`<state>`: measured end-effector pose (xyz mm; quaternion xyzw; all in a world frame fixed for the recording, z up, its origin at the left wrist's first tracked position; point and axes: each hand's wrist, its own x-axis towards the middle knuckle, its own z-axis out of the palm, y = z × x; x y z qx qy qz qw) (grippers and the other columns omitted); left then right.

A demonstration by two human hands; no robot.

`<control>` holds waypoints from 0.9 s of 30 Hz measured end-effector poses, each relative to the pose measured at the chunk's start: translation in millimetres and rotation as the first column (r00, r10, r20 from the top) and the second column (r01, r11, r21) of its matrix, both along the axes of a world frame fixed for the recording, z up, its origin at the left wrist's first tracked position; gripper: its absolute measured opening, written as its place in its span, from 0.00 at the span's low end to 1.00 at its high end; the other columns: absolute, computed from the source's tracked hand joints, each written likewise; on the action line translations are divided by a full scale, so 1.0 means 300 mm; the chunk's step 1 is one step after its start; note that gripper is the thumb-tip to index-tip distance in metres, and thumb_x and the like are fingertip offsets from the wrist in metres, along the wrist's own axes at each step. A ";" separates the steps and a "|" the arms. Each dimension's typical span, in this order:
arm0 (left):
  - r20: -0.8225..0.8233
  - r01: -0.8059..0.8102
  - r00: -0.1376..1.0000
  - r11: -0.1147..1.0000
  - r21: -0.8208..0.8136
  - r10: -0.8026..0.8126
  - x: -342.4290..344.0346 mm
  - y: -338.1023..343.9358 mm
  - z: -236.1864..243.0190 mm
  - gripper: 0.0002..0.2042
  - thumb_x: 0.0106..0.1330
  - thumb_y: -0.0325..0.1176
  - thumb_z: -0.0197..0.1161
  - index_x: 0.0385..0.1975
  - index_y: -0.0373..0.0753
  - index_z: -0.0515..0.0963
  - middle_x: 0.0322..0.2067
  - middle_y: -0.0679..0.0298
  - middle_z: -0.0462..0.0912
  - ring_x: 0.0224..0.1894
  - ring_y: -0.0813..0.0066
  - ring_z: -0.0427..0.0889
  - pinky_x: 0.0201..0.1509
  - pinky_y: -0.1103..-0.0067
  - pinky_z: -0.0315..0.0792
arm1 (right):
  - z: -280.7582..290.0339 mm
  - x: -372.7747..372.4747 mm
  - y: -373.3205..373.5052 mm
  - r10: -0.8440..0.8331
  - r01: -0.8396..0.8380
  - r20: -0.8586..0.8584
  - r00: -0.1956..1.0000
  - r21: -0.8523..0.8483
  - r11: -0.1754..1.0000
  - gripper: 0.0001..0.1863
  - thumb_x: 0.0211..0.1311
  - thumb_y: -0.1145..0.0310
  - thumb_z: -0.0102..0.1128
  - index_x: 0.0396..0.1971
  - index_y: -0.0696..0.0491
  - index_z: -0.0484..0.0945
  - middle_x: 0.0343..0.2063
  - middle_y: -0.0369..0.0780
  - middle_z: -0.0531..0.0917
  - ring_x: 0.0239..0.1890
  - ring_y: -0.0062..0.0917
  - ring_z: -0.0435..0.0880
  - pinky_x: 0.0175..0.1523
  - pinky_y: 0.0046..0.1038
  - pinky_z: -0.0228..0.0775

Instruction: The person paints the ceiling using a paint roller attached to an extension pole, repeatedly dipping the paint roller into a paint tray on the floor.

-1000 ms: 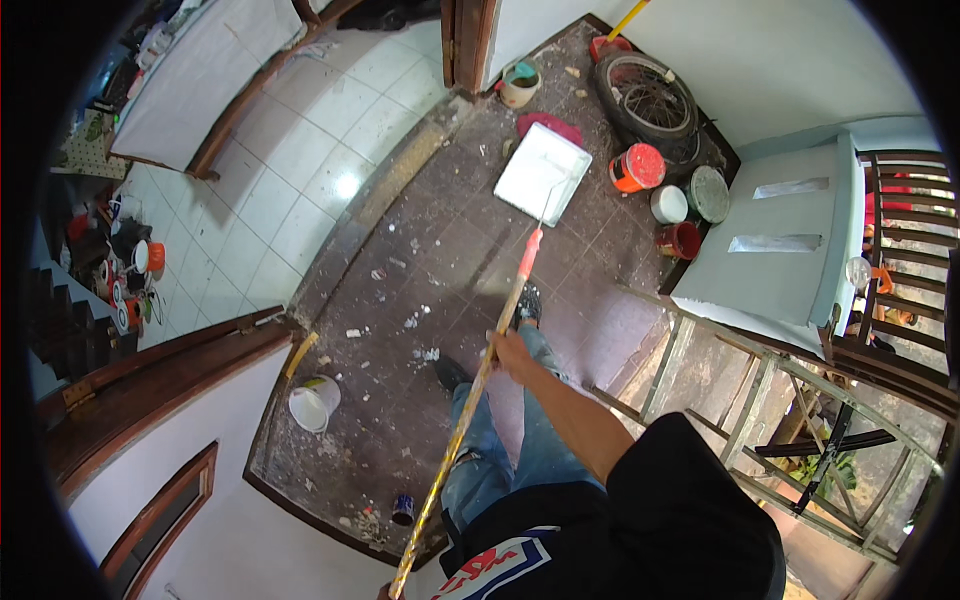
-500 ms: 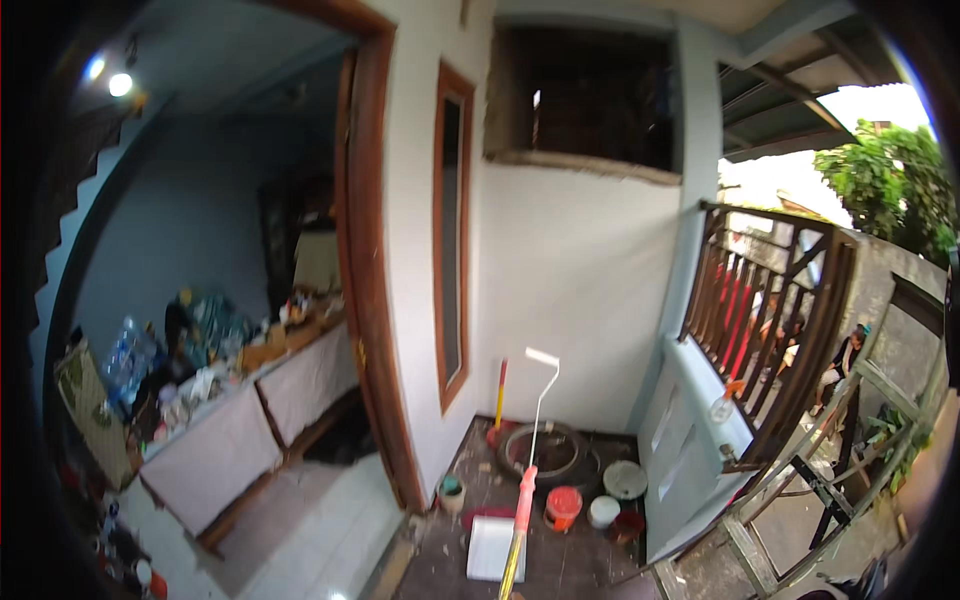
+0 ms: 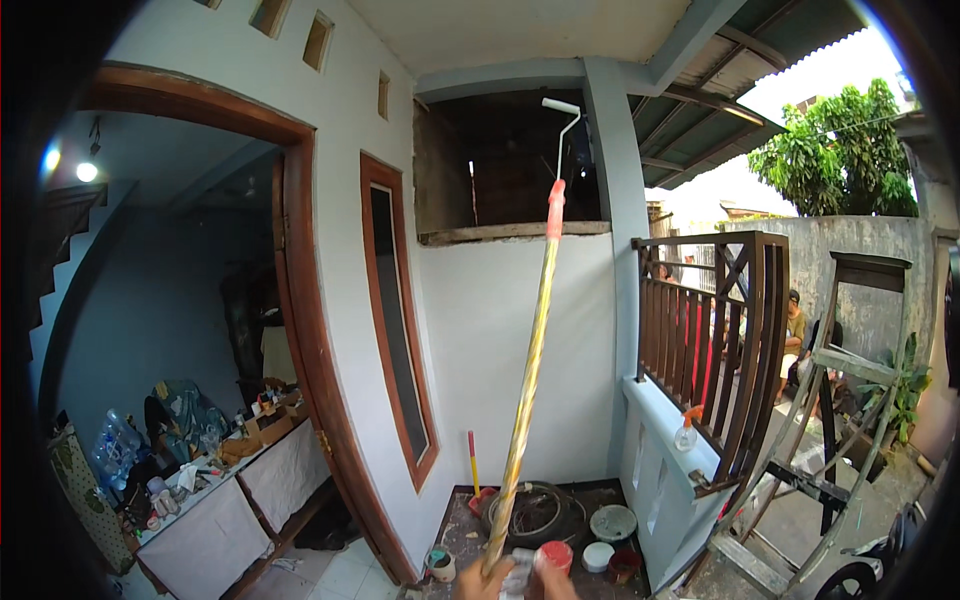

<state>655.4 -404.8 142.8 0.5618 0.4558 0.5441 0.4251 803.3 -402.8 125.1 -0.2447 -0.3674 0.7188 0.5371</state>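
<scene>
A paint roller (image 3: pixel 561 107) with a white sleeve and pink handle sits on top of a long gold-striped pole (image 3: pixel 525 400). The pole rises tilted slightly right, so the roller shows in front of the dark wall opening (image 3: pixel 530 165). At the lower edge, my left hand (image 3: pixel 480 580) is closed around the pole's lower part. My right hand (image 3: pixel 553 580) is just right of it, near the red paint bucket (image 3: pixel 554 556); its fingers are largely cut off and blurred. Between my hands, part of the white paint tray (image 3: pixel 515 578) shows.
A tyre (image 3: pixel 560 515), a grey-topped bucket (image 3: pixel 613 522) and a white tub (image 3: pixel 598 557) stand on the dark floor. A spray bottle (image 3: pixel 687 430) is on the ledge beside the brown railing (image 3: pixel 690 330). A wooden ladder (image 3: pixel 800 470) stands right; a doorway (image 3: pixel 300 350) opens left.
The roller on its pole has risen from before the lower white wall to before the dark opening. My hands have come into view, and the whole view has tilted upward.
</scene>
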 end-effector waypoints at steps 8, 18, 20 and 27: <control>0.113 0.191 0.971 0.969 0.157 -0.209 0.475 0.565 0.487 0.19 0.75 0.49 0.59 0.34 0.37 0.71 0.19 0.71 0.67 0.15 0.86 0.66 0.17 0.82 0.65 | -0.110 0.154 0.096 -0.287 0.244 0.097 0.953 0.320 0.916 0.20 0.79 0.55 0.46 0.58 0.53 0.72 0.34 0.38 0.81 0.30 0.22 0.80 0.37 0.30 0.74; 0.101 0.240 0.957 0.939 0.246 -0.271 0.770 0.888 0.745 0.23 0.76 0.54 0.53 0.36 0.37 0.69 0.19 0.70 0.66 0.14 0.85 0.63 0.18 0.82 0.65 | 0.199 0.375 0.324 -0.336 0.312 0.046 0.941 0.272 0.910 0.19 0.82 0.59 0.40 0.57 0.56 0.71 0.26 0.34 0.77 0.17 0.15 0.72 0.18 0.17 0.61; 0.101 0.258 0.952 0.934 0.247 -0.289 0.768 0.932 0.780 0.23 0.76 0.55 0.53 0.37 0.36 0.69 0.19 0.70 0.66 0.14 0.85 0.64 0.17 0.82 0.65 | 0.214 0.381 0.349 -0.384 0.335 0.119 0.916 0.302 0.892 0.18 0.82 0.61 0.40 0.58 0.56 0.71 0.25 0.32 0.74 0.18 0.13 0.69 0.20 0.16 0.60; -0.042 0.430 0.896 0.840 0.331 -0.442 0.723 1.005 0.887 0.29 0.77 0.60 0.47 0.52 0.34 0.68 0.27 0.62 0.75 0.24 0.75 0.78 0.32 0.78 0.75 | 0.442 0.449 0.440 -0.602 0.493 0.219 0.768 0.397 0.774 0.19 0.80 0.59 0.44 0.60 0.55 0.67 0.27 0.38 0.76 0.16 0.19 0.71 0.20 0.24 0.68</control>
